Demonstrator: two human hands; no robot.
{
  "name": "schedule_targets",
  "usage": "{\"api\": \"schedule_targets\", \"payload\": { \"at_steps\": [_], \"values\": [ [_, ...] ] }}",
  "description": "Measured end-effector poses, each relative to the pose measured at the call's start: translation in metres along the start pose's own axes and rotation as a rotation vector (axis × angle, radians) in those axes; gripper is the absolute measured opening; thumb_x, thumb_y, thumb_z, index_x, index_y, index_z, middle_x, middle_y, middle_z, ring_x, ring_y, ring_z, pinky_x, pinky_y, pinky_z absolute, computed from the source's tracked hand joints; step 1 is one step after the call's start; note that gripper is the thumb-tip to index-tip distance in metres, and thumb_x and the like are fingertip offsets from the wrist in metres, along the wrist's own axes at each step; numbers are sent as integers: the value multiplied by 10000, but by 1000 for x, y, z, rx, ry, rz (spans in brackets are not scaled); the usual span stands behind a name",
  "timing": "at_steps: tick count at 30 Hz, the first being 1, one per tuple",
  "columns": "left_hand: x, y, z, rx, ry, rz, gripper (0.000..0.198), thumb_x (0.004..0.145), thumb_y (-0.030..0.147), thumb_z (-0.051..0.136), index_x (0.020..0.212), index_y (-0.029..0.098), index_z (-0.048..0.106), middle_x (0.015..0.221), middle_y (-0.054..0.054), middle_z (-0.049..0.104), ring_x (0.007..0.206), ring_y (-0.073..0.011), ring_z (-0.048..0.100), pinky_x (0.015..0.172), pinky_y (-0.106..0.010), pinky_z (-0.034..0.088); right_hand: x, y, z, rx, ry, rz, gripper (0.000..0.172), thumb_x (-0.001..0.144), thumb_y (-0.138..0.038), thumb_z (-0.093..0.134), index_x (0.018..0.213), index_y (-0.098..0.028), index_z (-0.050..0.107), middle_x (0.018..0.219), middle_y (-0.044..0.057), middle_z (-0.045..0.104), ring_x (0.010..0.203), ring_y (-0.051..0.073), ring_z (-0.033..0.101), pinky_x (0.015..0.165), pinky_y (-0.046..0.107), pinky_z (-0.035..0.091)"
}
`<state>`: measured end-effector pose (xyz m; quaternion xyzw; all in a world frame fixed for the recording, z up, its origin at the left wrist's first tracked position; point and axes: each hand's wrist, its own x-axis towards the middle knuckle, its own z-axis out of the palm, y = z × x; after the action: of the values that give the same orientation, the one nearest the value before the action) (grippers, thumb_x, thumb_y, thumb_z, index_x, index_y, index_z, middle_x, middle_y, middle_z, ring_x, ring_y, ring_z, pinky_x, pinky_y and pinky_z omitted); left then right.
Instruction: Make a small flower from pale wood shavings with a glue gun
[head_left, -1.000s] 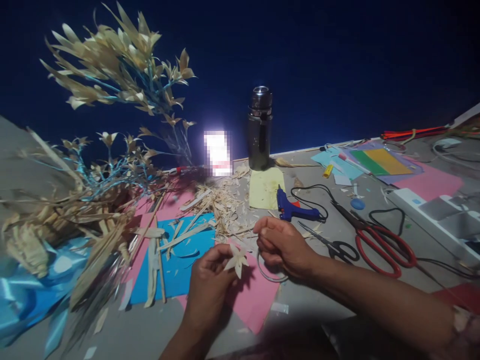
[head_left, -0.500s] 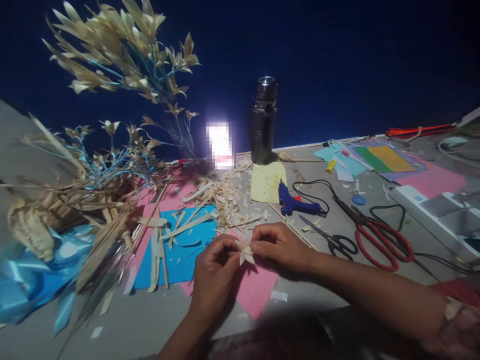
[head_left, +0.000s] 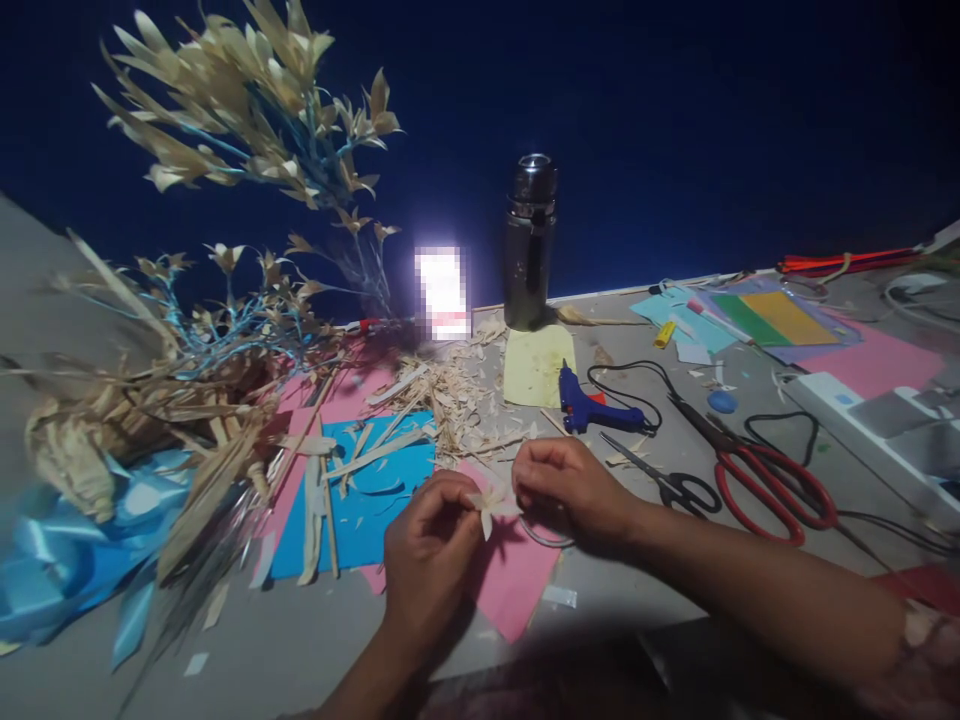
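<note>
Between thumb and forefinger, my left hand (head_left: pixel 429 540) pinches a small cream flower (head_left: pixel 489 508) with pointed petals, apparently of dry husk. To its right, my right hand (head_left: pixel 574 490) is closed, its fingertips just beyond the petals. A thin pale curved strand (head_left: pixel 549 541) shows below the right hand, and whether the fingers grip it is hidden. Both hands are above a pink paper (head_left: pixel 510 590). Left of them lies a blue sheet (head_left: pixel 371 505) scattered with husk strips.
A blue glue gun (head_left: pixel 600 412), black scissors (head_left: pixel 682 490) and large red-handled scissors (head_left: pixel 780 490) lie to the right. Behind stand a dark flask (head_left: pixel 529 260) and a bright blurred panel (head_left: pixel 442 290). Husk flowers on blue stems (head_left: pixel 225 320) rise at left, above blue ribbon (head_left: pixel 60 570).
My right hand has drawn slightly right, off the flower, and a curved pale strand now shows beneath it. My left hand keeps the flower, whose petals are more turned to view.
</note>
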<state>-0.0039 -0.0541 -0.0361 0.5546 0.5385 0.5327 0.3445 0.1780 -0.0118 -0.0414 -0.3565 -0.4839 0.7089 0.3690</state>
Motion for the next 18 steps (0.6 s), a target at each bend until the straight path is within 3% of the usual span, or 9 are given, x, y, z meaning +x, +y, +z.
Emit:
{"api": "schedule_targets", "payload": {
  "at_steps": [3,9,13,18],
  "values": [
    [-1,4,1,37,67,30,144,764,119,675,694,241,646,753,-13,660,744,-198,609,689,-302,471,-2,0,2,8,-121,58,421,810,-544,761,768,-140,650,575,-35,526,468,71,382,441,206,246],
    [-5,-1,-1,41,58,21,134,751,140,716,677,241,666,738,-13,674,749,-198,620,717,-297,485,-2,-1,9,-20,-29,134,287,709,-368,817,715,-144,639,587,-30,561,506,77,426,475,205,281],
    [-4,-3,1,-109,87,-187,106,693,154,761,650,214,684,733,-9,678,720,-173,609,648,-255,479,-1,-2,11,-4,-26,135,237,729,-335,780,706,-153,630,551,-42,558,476,71,417,460,201,275],
    [-2,-4,4,-366,69,-447,143,630,180,829,645,178,687,639,26,654,548,-94,528,520,-192,421,0,-3,9,-27,-65,132,269,732,-360,806,727,-146,645,553,-40,573,479,72,427,469,200,292]
  ]
}}
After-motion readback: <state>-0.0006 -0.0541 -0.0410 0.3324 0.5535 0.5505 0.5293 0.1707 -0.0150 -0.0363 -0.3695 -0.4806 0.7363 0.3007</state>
